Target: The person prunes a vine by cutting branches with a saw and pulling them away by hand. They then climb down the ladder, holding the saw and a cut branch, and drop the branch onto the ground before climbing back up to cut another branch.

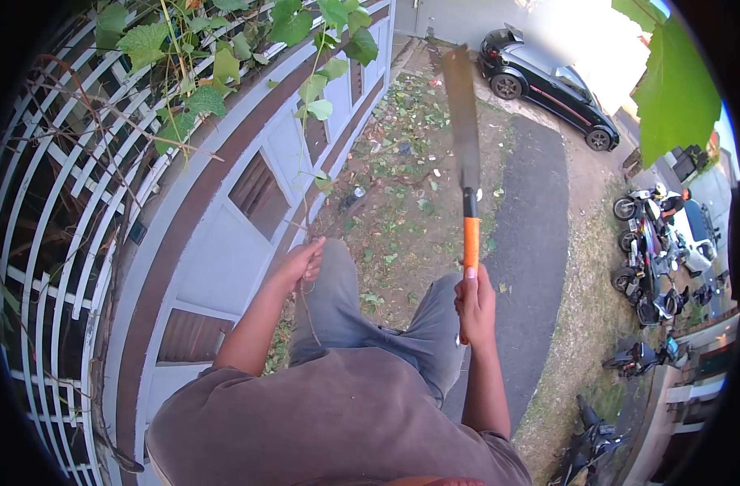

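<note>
My right hand (475,304) is wrapped round the orange handle of a machete (465,130), whose long blade points up and away from me, its rusty tip over the ground. To the left, my left hand (305,263) is closed round a thin vine stem (307,202). The stem runs upward to green leaves (313,89) and also hangs below the hand, over my trouser leg. The blade and the vine are well apart.
On the left stand a grey and brown wall (216,251) and a white slatted fence (42,316) with creepers. Cut leaves litter the dirt (402,235). A paved strip (536,186), a black car (548,85) and parked motorcycles (645,259) lie to the right, with a person (676,202) beside them.
</note>
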The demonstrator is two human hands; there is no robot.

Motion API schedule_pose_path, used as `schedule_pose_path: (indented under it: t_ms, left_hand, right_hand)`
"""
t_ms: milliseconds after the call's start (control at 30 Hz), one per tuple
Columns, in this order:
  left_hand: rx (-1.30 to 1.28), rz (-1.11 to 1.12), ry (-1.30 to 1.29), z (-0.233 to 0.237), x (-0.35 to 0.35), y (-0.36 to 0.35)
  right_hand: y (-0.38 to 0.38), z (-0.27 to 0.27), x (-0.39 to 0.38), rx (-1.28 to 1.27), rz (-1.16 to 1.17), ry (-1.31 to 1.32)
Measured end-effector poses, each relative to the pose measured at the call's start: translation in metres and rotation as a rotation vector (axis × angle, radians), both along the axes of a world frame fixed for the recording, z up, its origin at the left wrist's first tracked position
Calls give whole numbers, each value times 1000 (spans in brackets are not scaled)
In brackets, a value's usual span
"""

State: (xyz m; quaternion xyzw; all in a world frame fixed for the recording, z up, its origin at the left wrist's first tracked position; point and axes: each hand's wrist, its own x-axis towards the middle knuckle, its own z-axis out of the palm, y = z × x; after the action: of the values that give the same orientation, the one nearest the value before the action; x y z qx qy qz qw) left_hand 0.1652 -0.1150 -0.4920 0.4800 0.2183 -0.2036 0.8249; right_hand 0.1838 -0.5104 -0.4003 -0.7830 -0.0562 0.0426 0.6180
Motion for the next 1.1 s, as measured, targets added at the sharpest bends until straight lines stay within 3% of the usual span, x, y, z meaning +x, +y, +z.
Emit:
schedule_pose_path:
  t_ms: [67, 167, 300, 367, 433, 467, 533, 633, 700, 833, 900, 967, 1100]
  left_hand:
    - [277, 112, -98, 1, 2, -9]
    - [179, 152, -100, -5, 4, -5]
    - [296, 209, -117, -1, 7, -7]
    - [235, 238, -230, 6, 6, -10]
    - [360, 179, -200, 4, 8, -10]
    - [491, 114, -150, 2, 6, -9]
    - [487, 155, -130, -13, 3, -9]
    - [241, 192, -106, -22, 2, -3]
    - [287, 167, -117, -19, 8, -4]
    - [454, 152, -164, -8, 25, -6]
    - [486, 134, -176, -10, 25, -5]
    - [628, 142, -209, -12, 26, -6]
    - [555, 137, -169, -12, 20, -10]
  right_hand:
    - [2, 26, 2, -39, -23, -35]
    - [12, 38, 9, 58, -160, -285]
    - [42, -29, 18, 148, -197, -250]
    - [44, -110, 23, -156, -31, -118]
    - [46, -119, 12, 160, 185, 539]
    - [47, -123, 8, 162, 197, 527]
    - [52, -123, 3, 445, 123, 658]
    - [44, -99, 10, 607, 178, 729]
    - [42, -87, 12, 698, 228, 769]
    - [43, -64, 16, 657, 214, 731]
    - [47, -45, 13, 343, 58, 425]
    - [45, -41, 18, 325, -25, 273]
    - [40, -56, 30, 357, -202, -29]
